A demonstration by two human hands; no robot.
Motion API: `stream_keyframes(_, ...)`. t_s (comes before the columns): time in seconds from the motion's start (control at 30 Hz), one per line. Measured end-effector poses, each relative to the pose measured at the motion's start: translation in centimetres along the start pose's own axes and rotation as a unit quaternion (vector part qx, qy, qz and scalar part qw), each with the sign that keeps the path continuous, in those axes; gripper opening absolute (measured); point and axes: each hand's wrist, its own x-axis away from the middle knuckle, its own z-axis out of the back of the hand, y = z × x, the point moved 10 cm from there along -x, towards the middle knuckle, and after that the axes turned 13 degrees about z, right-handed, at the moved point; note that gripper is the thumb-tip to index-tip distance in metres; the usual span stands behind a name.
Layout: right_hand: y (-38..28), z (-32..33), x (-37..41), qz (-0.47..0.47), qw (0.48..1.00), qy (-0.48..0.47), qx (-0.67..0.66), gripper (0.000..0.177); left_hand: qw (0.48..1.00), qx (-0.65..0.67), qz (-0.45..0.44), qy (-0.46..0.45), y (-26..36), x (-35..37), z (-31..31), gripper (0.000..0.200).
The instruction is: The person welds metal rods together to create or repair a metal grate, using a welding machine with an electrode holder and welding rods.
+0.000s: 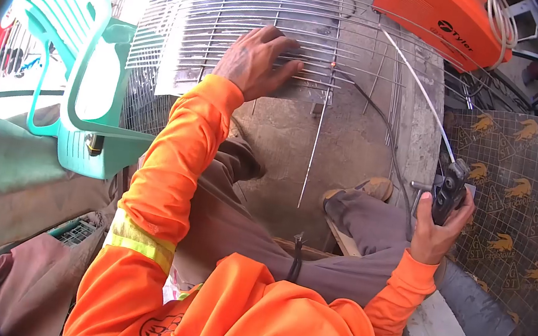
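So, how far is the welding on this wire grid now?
Looks done: many thin wires lie in even rows across the wire grid. In hand: the left hand presses the grid down, one spot glows orange on the long rod, and the right hand holds the welding holder away from it. Left, likely: the rod's lower part juts past the rows, joined to nothing.

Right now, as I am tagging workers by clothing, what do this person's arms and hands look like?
Long bright orange sleeves cover both arms to the wrists. The left sleeve carries a yellow-green reflective band near the upper arm. Left hand and right hand are ungloved.
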Motion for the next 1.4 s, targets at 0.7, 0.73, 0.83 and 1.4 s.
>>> stream_keyframes(0.7,-1.0,-0.7,-0.5,0.044,0.998,-0.028,0.022,0.056,0.999,-0.035,-0.041,0.008,0.6,0.5,-0.2,0.04)
stream_keyframes(0.73,-1.0,-0.7,-0.5,0.045,0.998,-0.028,0.022,0.057,0.999,-0.033,-0.039,0.003,0.4,0.5,-0.3,0.04)
stream_keyframes(0.83,-0.5,-0.9,-0.2,-0.016,0.999,-0.029,0.0,0.057,0.999,-0.034,-0.009,-0.017,-0.4,0.2,-0.5,0.041)
stream_keyframes(1.4,-0.5,-1.0,-0.1,0.03,0.999,-0.034,0.03,0.061,0.998,0.016,-0.011,-0.067,0.7,0.1,0.1,0.038)
